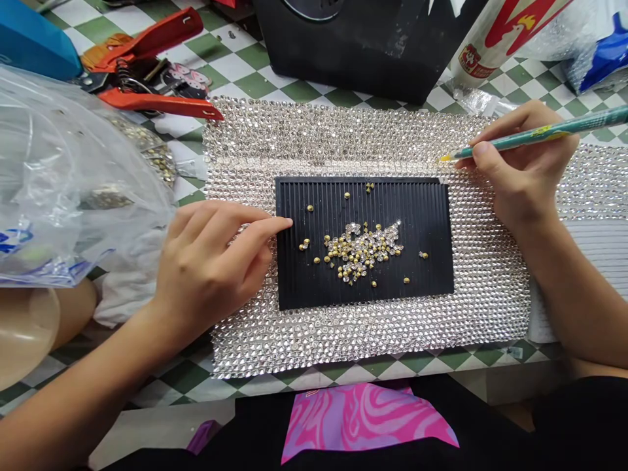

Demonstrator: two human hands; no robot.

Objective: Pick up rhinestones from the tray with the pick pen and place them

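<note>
My right hand [530, 163] grips a green pencil [544, 135]; its yellow tip points left, over the rhinestone sheet [367, 340] by the far right corner of a black ridged tray [304, 281]. On the tray lies a loose heap of small rhinestones [360, 252], some clear side up, some gold back up, with several scattered around it. My left hand [216, 261] rests on the glittering sheet at the left, holding nothing. Its index finger reaches out to the tray's left edge, the other fingers loosely bent.
Red-handled pliers [157, 101] and a clear plastic bag [78, 176] lie at the left. A black box [343, 52] stands behind the sheet, beside a white and red container [495, 46]. Lined paper [598, 255] lies at the right on the green checked tablecloth [392, 369].
</note>
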